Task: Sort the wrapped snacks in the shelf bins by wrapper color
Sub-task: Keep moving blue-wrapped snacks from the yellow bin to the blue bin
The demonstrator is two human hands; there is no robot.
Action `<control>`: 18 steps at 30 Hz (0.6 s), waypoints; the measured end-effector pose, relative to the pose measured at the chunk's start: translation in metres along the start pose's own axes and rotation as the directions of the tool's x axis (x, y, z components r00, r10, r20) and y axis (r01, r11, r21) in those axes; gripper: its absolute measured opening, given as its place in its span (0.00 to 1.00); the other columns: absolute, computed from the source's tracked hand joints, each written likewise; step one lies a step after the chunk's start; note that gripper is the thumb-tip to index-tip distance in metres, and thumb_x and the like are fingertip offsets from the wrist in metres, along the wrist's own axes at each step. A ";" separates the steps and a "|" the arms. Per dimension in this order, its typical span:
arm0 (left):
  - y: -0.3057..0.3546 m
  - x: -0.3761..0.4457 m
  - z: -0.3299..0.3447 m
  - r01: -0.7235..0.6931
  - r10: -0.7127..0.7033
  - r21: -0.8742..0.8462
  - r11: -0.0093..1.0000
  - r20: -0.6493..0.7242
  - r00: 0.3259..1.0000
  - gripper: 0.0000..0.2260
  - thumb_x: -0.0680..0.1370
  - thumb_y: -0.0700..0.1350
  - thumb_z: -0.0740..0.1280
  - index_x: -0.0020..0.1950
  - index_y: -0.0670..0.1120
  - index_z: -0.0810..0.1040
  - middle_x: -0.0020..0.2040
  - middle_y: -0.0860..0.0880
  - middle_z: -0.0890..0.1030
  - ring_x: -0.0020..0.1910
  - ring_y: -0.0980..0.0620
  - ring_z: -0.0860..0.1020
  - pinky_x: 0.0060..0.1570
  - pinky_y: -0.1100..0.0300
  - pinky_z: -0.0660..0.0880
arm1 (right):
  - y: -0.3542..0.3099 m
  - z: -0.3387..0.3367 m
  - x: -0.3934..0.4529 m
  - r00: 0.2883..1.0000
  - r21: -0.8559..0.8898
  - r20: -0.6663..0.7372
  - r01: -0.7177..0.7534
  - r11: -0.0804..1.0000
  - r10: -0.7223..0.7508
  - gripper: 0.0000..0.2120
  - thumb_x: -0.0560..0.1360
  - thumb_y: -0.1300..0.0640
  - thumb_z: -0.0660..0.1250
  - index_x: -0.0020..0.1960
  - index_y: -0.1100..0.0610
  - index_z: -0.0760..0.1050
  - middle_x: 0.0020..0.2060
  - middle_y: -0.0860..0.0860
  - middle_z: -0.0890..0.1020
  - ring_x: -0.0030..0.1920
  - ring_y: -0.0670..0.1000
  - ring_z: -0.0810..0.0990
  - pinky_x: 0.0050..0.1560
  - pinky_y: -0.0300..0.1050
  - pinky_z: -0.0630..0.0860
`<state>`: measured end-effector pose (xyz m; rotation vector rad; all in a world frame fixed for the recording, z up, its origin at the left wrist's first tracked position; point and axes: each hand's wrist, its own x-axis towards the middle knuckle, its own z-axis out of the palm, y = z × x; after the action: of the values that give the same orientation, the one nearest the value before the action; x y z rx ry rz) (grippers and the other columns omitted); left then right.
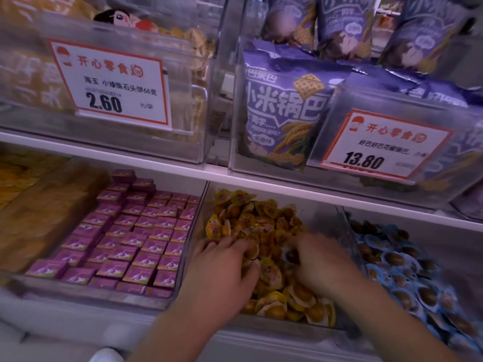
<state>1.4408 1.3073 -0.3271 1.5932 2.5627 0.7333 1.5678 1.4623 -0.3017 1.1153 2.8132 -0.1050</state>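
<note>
Both hands are inside the middle clear bin (pixel 201 205) on the lower shelf, which is heaped with yellow-wrapped snacks (pixel 251 218). My left hand (pixel 224 267) lies palm down on the pile, its fingers curled into the yellow wrappers. Beside it, my right hand (pixel 318 259) is blurred; its fingertips close around a blue-edged wrapped snack (pixel 290 254) lying among the yellow ones. The bin to the right holds blue-wrapped snacks (pixel 407 267). The left bin holds rows of purple-pink wrapped squares (pixel 130 236).
A white shelf edge (pixel 104 152) runs above the bins. Above it stand clear bins with price tags (pixel 112 82), holding yellow packs at left and purple snack bags (pixel 285 111) at right. A tan pile (pixel 39 210) fills the far left.
</note>
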 end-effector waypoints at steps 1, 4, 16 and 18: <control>-0.001 0.001 -0.001 0.004 -0.004 -0.057 0.998 -0.010 1.000 0.18 0.75 0.61 0.54 0.58 0.59 0.77 0.54 0.58 0.80 0.52 0.52 0.78 0.61 0.55 0.68 | 0.003 -0.003 -0.004 1.000 0.013 -0.021 0.004 1.000 -0.004 0.13 0.70 0.49 0.70 0.54 0.47 0.78 0.51 0.50 0.81 0.55 0.55 0.80 0.49 0.44 0.73; -0.001 0.002 -0.005 0.006 -0.025 -0.263 0.965 -0.070 0.997 0.17 0.76 0.61 0.57 0.59 0.58 0.77 0.54 0.59 0.81 0.52 0.55 0.79 0.56 0.54 0.74 | 0.001 -0.013 -0.014 0.977 0.175 -0.210 0.074 0.982 -0.036 0.09 0.73 0.48 0.70 0.53 0.45 0.79 0.47 0.47 0.83 0.50 0.51 0.81 0.43 0.42 0.72; -0.001 -0.004 -0.036 -0.244 0.005 -0.267 0.932 -0.665 0.747 0.09 0.74 0.56 0.70 0.45 0.55 0.71 0.39 0.59 0.74 0.39 0.60 0.72 0.41 0.61 0.69 | -0.032 -0.008 -0.013 0.938 0.487 -0.258 0.333 0.807 -0.231 0.19 0.78 0.43 0.65 0.67 0.46 0.75 0.61 0.43 0.78 0.63 0.43 0.75 0.63 0.46 0.73; -0.012 -0.003 -0.036 -0.236 0.040 -0.185 0.954 -0.702 0.711 0.07 0.75 0.53 0.68 0.48 0.53 0.72 0.42 0.58 0.74 0.40 0.58 0.69 0.45 0.57 0.67 | -0.053 -0.003 0.006 0.901 0.349 -0.214 0.431 0.832 -0.377 0.20 0.79 0.46 0.62 0.70 0.46 0.71 0.65 0.45 0.76 0.65 0.47 0.73 0.65 0.48 0.71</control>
<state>1.4220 1.2869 -0.3006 1.6510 2.5891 1.9329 1.5264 1.4279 -0.2979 0.5612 3.2011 -0.6792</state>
